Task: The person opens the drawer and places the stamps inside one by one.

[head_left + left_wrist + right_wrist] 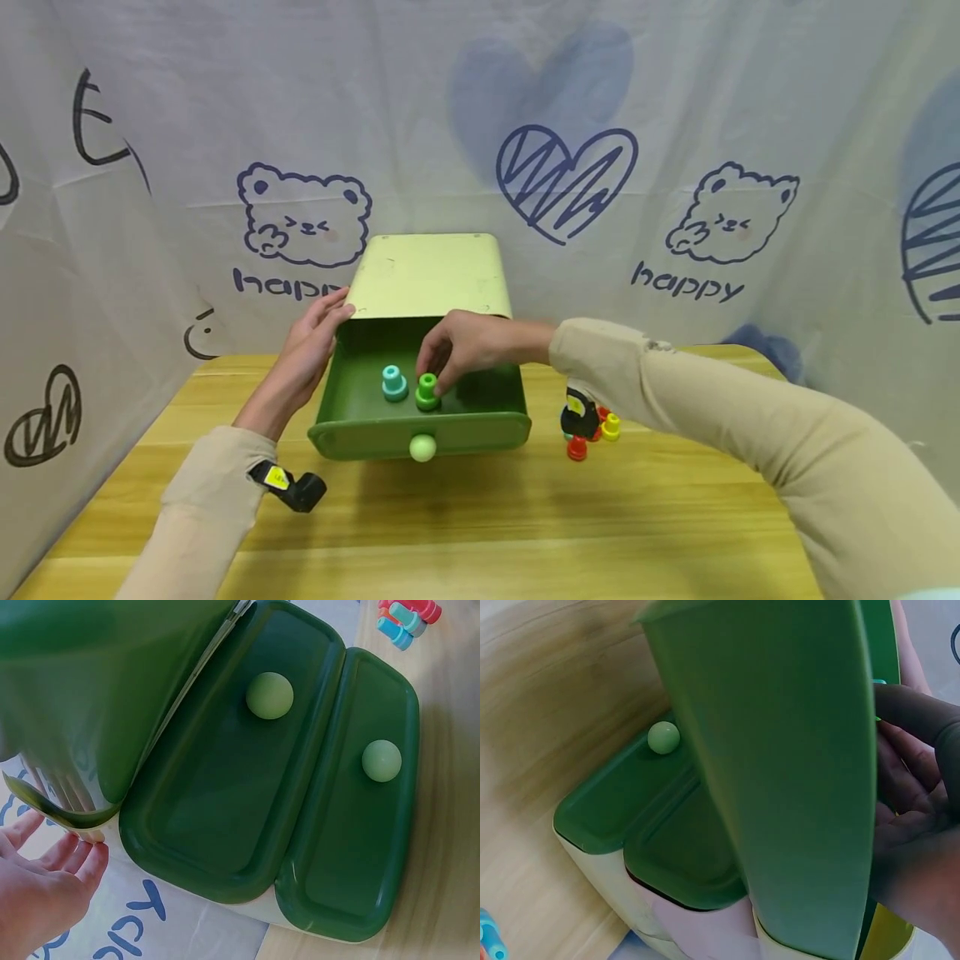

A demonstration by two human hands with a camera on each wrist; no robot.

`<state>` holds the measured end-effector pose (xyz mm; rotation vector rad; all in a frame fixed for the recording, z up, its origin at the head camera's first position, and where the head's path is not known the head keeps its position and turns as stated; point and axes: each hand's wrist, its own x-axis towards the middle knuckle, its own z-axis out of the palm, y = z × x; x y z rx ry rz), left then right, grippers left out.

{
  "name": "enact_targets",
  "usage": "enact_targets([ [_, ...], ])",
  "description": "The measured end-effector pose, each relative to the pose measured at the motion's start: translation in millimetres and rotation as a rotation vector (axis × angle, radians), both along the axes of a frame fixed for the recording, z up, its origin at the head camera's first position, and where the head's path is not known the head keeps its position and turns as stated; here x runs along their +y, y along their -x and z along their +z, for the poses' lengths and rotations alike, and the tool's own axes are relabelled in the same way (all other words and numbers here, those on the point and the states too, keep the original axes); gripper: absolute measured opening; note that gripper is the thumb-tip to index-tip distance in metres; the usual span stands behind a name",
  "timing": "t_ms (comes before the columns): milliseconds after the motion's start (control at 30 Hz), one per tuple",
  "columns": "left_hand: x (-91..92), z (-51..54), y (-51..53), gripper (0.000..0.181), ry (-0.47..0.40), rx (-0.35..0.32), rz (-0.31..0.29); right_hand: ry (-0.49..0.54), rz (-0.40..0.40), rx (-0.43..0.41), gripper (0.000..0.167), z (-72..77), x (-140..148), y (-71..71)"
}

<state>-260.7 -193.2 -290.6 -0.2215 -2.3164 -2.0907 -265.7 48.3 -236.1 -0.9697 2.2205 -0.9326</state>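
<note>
The green peg (427, 400) stands upright in the open top drawer (360, 440), its wide base down, toward the drawer's front. The right hand (468, 343) pinches it between thumb and fingers from behind and the right; the drawer wall hides that grip in the right wrist view. The peg looks like hard plastic: probably light, stiff, a bit slick and hard to break. The narrow stem above the base seems the best place to take hold, since the flared base should stop fingers sliding off.

A turquoise peg (393, 383) stands just to the left of it, apart from it, in the same drawer. The drawer juts from a pale cabinet (429, 279); the left hand (309, 342) rests against the cabinet's left front edge, its fingers apart from the thumb and not wrapped round anything. Below, the middle drawer (217, 802) and bottom drawer (341, 847) are closed, so I cannot tell what they hold. A red peg (577, 449) and a yellow peg (611, 427) are among those on the worktop (525, 533), right of the cabinet.
</note>
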Motion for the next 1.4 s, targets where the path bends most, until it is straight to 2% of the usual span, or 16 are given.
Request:
enact_targets([
  [267,0.7,-1.5,1.8,0.065,-0.011,0.002,0.009,0.003,-0.026,0.005,0.025,-1.3,-1.8,-0.3],
  [600,1.1,-1.7,2.3,0.066,-0.008,-0.006,0.002,0.021,-0.040,0.040,0.028,7.9,10.8,-2.6],
  [1100,0.4,-0.8,1.6,0.066,-0.012,0.007,-0.002,0.173,-0.154,0.075,0.025,30.1,54.5,-29.6],
  [1233,0.2,-0.4,1.3,0.066,-0.009,0.004,0.001,0.201,-0.168,0.114,0.024,28.3,67.4,-35.3],
  [1400,0.7,0.6,1.0,0.066,-0.005,-0.004,0.007,0.268,-0.222,0.134,0.025,21.0,84.1,-42.6],
])
